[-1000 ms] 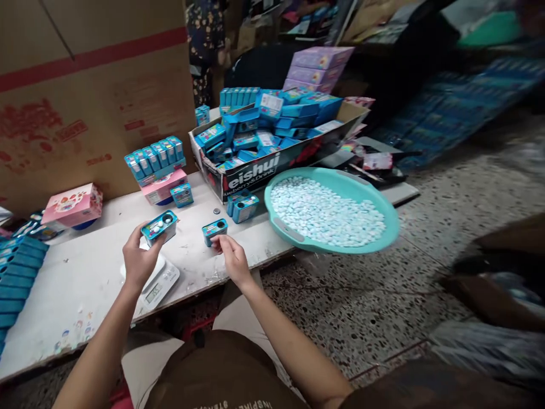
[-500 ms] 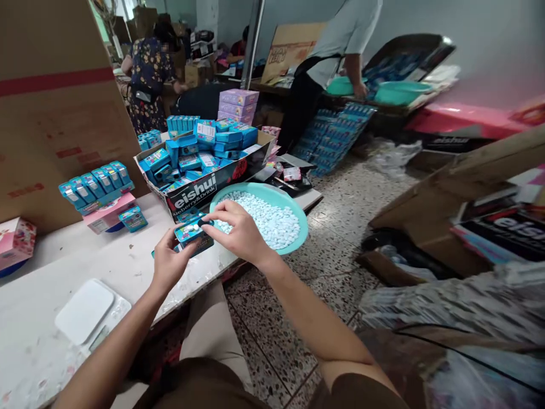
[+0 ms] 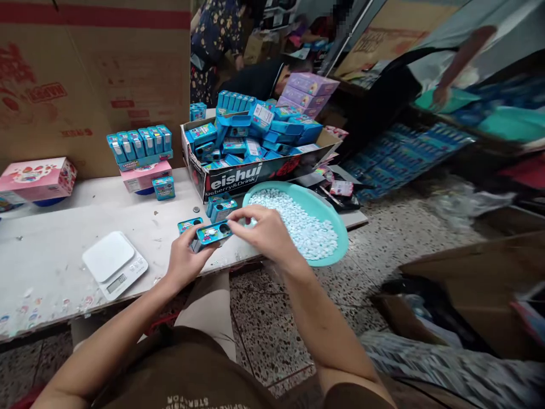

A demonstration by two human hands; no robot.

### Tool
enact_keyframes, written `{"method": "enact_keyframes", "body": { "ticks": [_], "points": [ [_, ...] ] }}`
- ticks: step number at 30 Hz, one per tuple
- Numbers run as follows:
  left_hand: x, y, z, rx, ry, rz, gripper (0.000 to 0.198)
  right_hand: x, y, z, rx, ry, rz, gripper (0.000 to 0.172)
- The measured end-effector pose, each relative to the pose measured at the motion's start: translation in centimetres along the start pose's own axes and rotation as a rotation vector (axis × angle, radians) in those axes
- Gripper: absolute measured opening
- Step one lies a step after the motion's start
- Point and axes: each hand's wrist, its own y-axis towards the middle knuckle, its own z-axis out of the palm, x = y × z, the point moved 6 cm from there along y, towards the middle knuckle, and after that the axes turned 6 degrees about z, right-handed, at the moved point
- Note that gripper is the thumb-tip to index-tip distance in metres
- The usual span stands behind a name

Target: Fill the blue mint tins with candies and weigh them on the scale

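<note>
The left hand (image 3: 187, 257) grips a blue box (image 3: 213, 233) by its near end, thumb on one side and fingers on the other. That hold leaves the box's top uncovered, with its round dark opening facing up, and the box is over the front part of the tabletop (image 3: 59, 253). The right hand (image 3: 269, 236) has thumb and forefinger drawn together at the far end of the box, beside the opening; whether they pinch anything is too small to tell.

To the left lies a white scale (image 3: 109, 258), its display turned toward the person, probably for easy reading. Just behind the held box stands a second box (image 3: 187, 225), partly hidden; past it are a small grey cap (image 3: 196, 209) and a pair of upright boxes (image 3: 222, 209). A turquoise basin (image 3: 338, 253) of pale pieces (image 3: 298, 224) sits by the right hand, seemingly for a short reach.

Farther back, a black carton (image 3: 238, 180) corrals a heap of blue boxes (image 3: 272, 126). Beyond, a co-worker in flowered clothes (image 3: 217, 34) stands.
</note>
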Motion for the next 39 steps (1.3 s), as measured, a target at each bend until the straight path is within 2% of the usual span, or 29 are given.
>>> {"method": "enact_keyframes", "body": {
  "ticks": [3, 5, 6, 8, 11, 13, 15, 19, 22, 27, 29, 31, 34, 37, 39],
  "points": [
    [0.2, -0.7, -1.3, -0.002, -0.024, -0.015, 0.039, -4.0, 0.5, -3.1, -0.211, -0.14, 0.176, 0.019],
    [0.4, -1.1, -2.1, 0.004, -0.037, -0.018, 0.038, -5.4, 0.5, -3.8, -0.221, -0.246, 0.249, 0.026],
    [0.5, -1.3, -2.4, 0.004, -0.041, -0.02, 0.038, -5.1, 0.4, -3.5, -0.201, -0.25, 0.235, 0.029],
    [0.7, -1.7, -3.0, -0.007, -0.04, -0.019, 0.039, -2.6, 0.0, -1.9, -0.123, -0.146, 0.13, 0.027],
    [1.0, -2.3, -4.0, -0.042, -0.008, 0.015, 0.038, 3.3, -1.4, 2.2, 0.046, 0.096, -0.034, 0.02],
    [1.2, -2.9, -4.9, -0.073, 0.05, 0.047, 0.037, 6.5, -2.3, 4.9, 0.151, 0.134, -0.113, 0.017],
    [1.5, -3.5, -5.9, -0.105, 0.123, 0.068, 0.036, 8.5, -2.9, 7.1, 0.234, 0.104, -0.179, 0.013],
    [1.7, -4.9, -7.4, -0.117, 0.257, 0.141, 0.035, 9.1, -3.3, 9.7, 0.336, 0.09, -0.185, 0.008],
    [1.9, -5.7, -7.7, -0.091, 0.315, 0.183, 0.036, 9.2, -3.5, 10.7, 0.388, 0.087, -0.148, 0.01],
    [2.7, -6.5, -7.5, -0.047, 0.281, 0.12, 0.037, 9.6, -3.9, 12.0, 0.427, 0.083, -0.094, 0.011],
    [3.3, -6.7, -8.1, -0.067, 0.25, 0.081, 0.035, 8.8, -3.5, 12.4, 0.429, 0.163, -0.015, 0.012],
    [4.3, -6.9, -9.6, -0.137, 0.211, 0.024, 0.035, 6.9, -2.6, 12.0, 0.405, 0.286, 0.114, 0.017],
    [6.4, -7.3, -13.4, -0.314, 0.203, -0.1, 0.04, 2.0, -0.7, 9.0, 0.229, 0.34, 0.289, 0.026],
    [9.1, -7.6, -17.8, -0.503, 0.245, -0.222, 0.044, -4.2, 0.4, 3.4, -0.073, 0.009, 0.354, 0.025],
    [11.0, -7.8, -20.0, -0.594, 0.222, -0.263, 0.047, -7.7, 0.3, 0.3, -0.194, -0.298, 0.389, 0.024]
  ]
}}
